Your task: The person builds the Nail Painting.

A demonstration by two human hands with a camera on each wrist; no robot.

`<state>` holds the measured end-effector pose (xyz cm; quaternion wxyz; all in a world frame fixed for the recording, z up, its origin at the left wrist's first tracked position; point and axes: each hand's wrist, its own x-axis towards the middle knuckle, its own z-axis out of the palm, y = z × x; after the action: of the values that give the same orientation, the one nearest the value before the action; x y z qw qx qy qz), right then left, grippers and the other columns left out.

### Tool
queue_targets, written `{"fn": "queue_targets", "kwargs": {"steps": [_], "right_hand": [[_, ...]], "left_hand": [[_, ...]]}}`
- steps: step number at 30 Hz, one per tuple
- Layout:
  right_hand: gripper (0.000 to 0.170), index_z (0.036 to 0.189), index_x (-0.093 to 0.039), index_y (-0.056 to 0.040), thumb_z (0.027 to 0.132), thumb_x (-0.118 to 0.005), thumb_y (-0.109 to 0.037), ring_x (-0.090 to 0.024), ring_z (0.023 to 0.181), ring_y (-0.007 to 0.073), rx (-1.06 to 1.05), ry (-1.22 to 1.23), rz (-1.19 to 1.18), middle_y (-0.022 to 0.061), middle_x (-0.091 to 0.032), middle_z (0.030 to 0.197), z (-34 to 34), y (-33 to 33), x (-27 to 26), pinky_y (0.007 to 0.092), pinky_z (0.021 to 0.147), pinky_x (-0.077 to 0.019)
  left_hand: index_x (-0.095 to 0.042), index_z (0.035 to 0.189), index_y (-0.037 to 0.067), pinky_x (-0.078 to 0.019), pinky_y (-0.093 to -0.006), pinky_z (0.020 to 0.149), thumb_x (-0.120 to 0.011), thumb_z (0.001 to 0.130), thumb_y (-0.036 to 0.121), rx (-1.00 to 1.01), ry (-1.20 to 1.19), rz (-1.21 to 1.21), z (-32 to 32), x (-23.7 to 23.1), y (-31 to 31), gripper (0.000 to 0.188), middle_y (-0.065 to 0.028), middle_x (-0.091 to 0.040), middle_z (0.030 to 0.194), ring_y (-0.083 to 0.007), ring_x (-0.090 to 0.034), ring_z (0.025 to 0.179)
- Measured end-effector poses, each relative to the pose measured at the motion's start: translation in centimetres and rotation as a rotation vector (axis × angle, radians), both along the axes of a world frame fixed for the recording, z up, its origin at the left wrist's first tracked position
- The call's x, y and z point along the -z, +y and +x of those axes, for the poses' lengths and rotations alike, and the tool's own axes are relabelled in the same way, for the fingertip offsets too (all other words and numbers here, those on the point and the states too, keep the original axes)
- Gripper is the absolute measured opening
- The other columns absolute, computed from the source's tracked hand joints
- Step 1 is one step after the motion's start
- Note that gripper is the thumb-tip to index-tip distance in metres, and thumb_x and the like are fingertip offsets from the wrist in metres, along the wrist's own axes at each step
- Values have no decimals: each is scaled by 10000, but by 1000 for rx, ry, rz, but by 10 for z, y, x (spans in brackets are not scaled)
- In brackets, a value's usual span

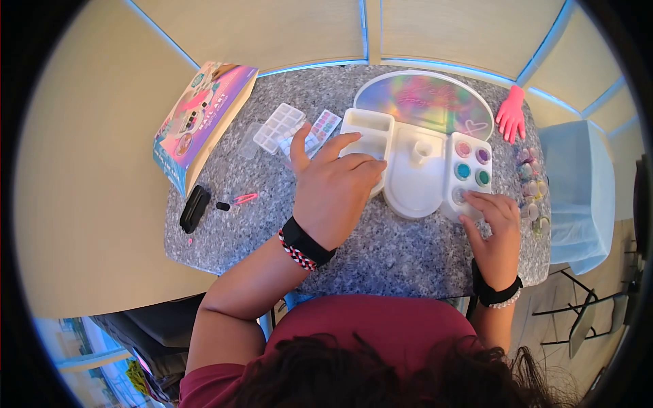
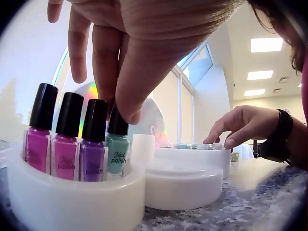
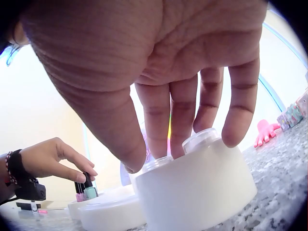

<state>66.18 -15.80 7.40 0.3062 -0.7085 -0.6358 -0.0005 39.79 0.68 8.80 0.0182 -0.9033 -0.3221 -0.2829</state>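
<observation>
My left hand (image 1: 333,194) reaches over the left section of a white organizer. In the left wrist view its thumb and finger pinch the black cap of a teal nail polish bottle (image 2: 118,154). Beside that bottle stand a purple one (image 2: 92,156) and two pink ones, upright in the rounded white holder (image 2: 72,204). My right hand (image 1: 496,234) rests at the near end of the right-hand section (image 1: 449,209), its fingers fairly straight around a clear-sided pot (image 1: 459,195). Pink, purple, teal and green glitter pots (image 1: 462,171) sit farther up that section.
An iridescent backboard (image 1: 408,95) rises behind the organizer. At left are a nail art box (image 1: 204,122), a compartment tray (image 1: 279,127), a black case (image 1: 195,209) and a pink clip (image 1: 245,198). A pink model hand (image 1: 511,114) and small containers (image 1: 532,183) lie at right.
</observation>
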Motion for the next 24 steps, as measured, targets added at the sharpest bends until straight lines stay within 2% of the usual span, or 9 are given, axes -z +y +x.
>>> {"fn": "queue_targets", "kwargs": {"steps": [5,8,10,11,15,16,18,22,24], "right_hand": [[418,1238,-804,-71,828,-882,-41,-643,1187,361,-2,-15,3,85,-781,1278,0,-1,1,466,1079,-509],[424,1243,-804,-74,828,-885,-46,-644,1190,358,-29,-32,20,86,-780,1283,1,0,1,465,1080,-510],[428,1247,-804,-81,829,-887,-50,-646,1183,356,-10,-12,-3,86,-782,1269,1,0,0,463,1079,-512],[428,1247,-804,-81,829,-887,-50,-646,1183,356,-28,-8,-4,86,-782,1269,0,0,-1,463,1079,-512],[424,1268,-793,-72,853,-873,-37,-657,1232,365,-12,45,-18,107,-760,1325,2,2,0,460,1095,-519],[420,1274,-789,-64,862,-866,-29,-661,1256,370,10,90,13,115,-749,1351,0,1,3,460,1101,-521],[419,1277,-786,-60,867,-862,-22,-661,1277,372,14,104,19,121,-739,1373,-2,0,1,462,1106,-521],[400,1263,-787,-58,872,-854,-6,-672,1290,368,55,35,35,127,-739,1378,-3,-2,4,460,1108,-526],[391,1254,-789,-58,872,-855,-6,-674,1287,365,68,47,22,125,-743,1370,-2,-4,5,458,1109,-528]], "left_hand": [[-872,1094,237,-184,-639,1278,-851,938,225,7,40,2,3,11,4,158,83,-843,1116,-190,-669,1319],[-863,1165,232,-187,-631,1273,-863,931,263,-5,25,33,0,8,2,236,75,-843,1138,-204,-668,1322],[-845,1241,228,-267,-572,1216,-887,913,319,-118,-78,-6,-11,-2,-9,343,47,-840,1183,-213,-683,1295],[-845,1241,228,-267,-572,1216,-887,913,319,-136,-74,-6,-24,-6,-13,343,47,-840,1183,-213,-683,1295],[-839,1263,229,-371,-471,1062,-907,892,411,-588,30,103,-105,-10,-18,419,11,-833,1188,-220,-720,1179],[-839,1263,229,-371,-471,1062,-907,892,411,-588,38,102,-125,-4,-19,419,11,-833,1188,-220,-720,1179],[-838,1262,249,-377,-473,1064,-901,902,420,-892,107,104,-160,13,-21,404,21,-832,1163,-220,-718,1127],[-841,1232,246,-386,-519,1069,-893,912,404,-961,119,58,-194,31,-21,361,24,-833,1114,-246,-721,1131],[-848,1180,251,-391,-525,1075,-892,914,394,-1008,102,-151,-200,31,-19,305,38,-829,1068,-231,-730,1087]]}}
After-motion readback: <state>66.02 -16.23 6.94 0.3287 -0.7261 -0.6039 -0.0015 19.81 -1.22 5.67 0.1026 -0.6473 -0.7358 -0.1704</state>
